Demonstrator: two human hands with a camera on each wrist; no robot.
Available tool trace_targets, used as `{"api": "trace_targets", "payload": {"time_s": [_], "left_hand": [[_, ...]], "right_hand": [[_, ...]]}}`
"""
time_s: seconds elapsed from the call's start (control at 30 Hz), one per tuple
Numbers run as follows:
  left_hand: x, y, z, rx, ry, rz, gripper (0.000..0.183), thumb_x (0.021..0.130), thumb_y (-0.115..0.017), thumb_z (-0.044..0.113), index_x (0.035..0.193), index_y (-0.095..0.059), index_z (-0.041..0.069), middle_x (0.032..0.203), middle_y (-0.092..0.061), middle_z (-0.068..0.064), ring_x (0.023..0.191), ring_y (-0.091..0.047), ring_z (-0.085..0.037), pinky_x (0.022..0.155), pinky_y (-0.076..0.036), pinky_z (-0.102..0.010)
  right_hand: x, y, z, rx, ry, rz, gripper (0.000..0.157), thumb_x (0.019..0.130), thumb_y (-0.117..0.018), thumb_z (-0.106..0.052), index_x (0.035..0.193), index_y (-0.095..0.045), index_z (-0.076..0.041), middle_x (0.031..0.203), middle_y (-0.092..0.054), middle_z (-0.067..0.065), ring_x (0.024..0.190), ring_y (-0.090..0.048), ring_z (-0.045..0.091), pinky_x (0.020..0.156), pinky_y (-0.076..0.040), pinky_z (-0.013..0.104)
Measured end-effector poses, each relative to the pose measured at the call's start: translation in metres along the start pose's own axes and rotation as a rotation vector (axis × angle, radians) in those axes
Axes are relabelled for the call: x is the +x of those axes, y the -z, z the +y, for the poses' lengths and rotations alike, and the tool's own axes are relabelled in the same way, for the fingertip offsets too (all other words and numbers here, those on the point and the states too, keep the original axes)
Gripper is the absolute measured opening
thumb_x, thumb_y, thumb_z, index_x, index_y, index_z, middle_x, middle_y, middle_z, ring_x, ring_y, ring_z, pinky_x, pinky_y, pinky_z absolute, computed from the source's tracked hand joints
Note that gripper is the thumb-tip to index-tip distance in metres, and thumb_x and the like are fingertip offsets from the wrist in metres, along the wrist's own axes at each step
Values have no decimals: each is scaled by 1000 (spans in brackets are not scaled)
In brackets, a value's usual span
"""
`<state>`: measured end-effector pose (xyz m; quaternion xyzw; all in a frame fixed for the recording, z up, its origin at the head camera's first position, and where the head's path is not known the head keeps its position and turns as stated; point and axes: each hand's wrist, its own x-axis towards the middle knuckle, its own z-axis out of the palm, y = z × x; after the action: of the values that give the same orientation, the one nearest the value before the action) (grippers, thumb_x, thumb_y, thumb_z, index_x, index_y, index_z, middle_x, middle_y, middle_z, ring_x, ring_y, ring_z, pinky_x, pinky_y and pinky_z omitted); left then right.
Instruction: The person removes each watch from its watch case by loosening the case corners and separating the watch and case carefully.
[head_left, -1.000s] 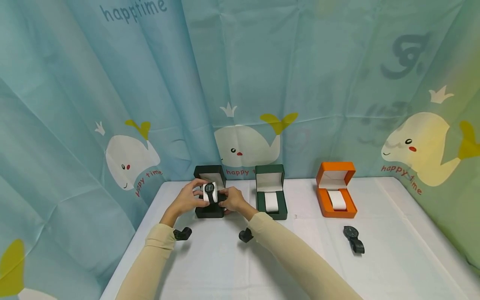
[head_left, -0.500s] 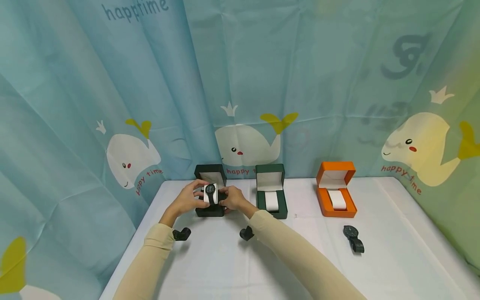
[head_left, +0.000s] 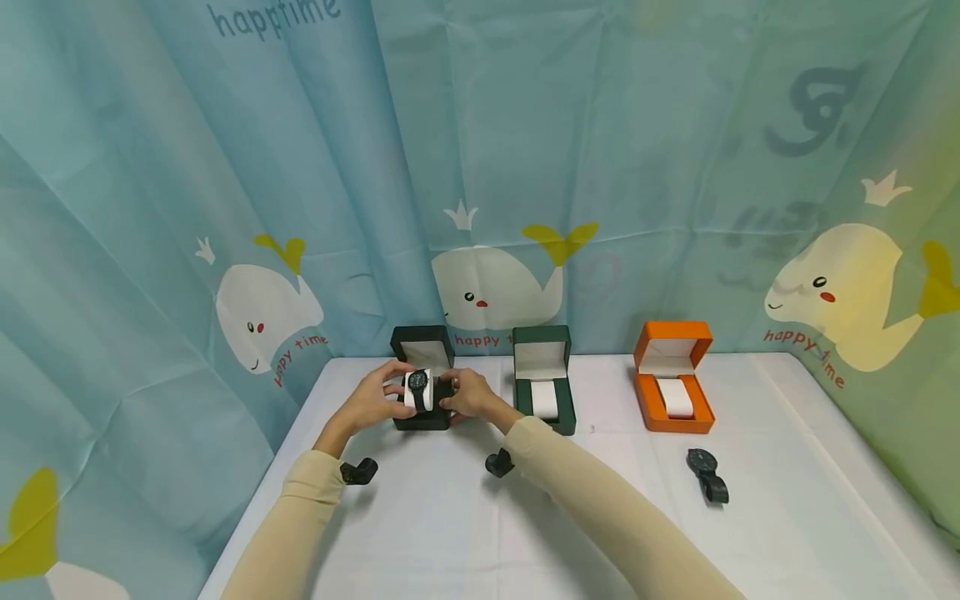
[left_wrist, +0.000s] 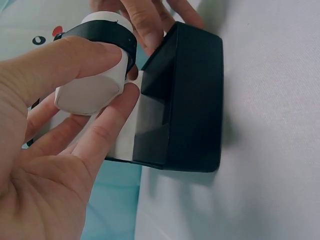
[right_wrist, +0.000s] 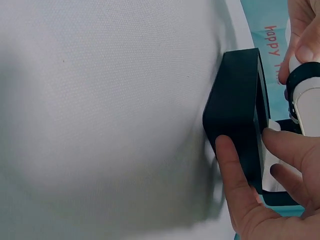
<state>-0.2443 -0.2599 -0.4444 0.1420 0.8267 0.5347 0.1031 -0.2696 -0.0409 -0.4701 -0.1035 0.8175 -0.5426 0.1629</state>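
Note:
My left hand pinches a white watch pillow between thumb and fingers. A black wristwatch is wrapped round the pillow, its dial facing up in the head view. Pillow and watch are held above the base of the raised-lid black watch box. In the left wrist view the box's cavity shows beside the pillow, apart from it. My right hand grips the box's side wall; the right wrist view shows its thumb at the rim and a finger against the outside.
To the right stand a green watch box and an orange watch box, lids raised, each holding a white pillow. Another black watch lies in front of the orange one. A printed curtain hangs behind the white table.
The left hand has brought the pillow and watch slightly towards the front of the black box. The right hand keeps its grip on the box. The head view has shifted slightly.

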Motion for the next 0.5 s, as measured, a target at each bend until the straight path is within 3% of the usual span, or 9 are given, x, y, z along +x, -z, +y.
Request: {"api": "trace_targets", "payload": {"time_s": [0.5], "left_hand": [[-8, 0, -2, -2, -10, -2, 71, 79, -79, -9, 142, -48, -1, 145, -47, -24, 121, -60, -39, 79, -60, -33]], "right_hand": [[-12, 8, -7, -90, 69, -29, 57, 90, -77, 1, 143, -58, -5, 134, -56, 29, 82, -73, 39, 67, -63, 43]]}}
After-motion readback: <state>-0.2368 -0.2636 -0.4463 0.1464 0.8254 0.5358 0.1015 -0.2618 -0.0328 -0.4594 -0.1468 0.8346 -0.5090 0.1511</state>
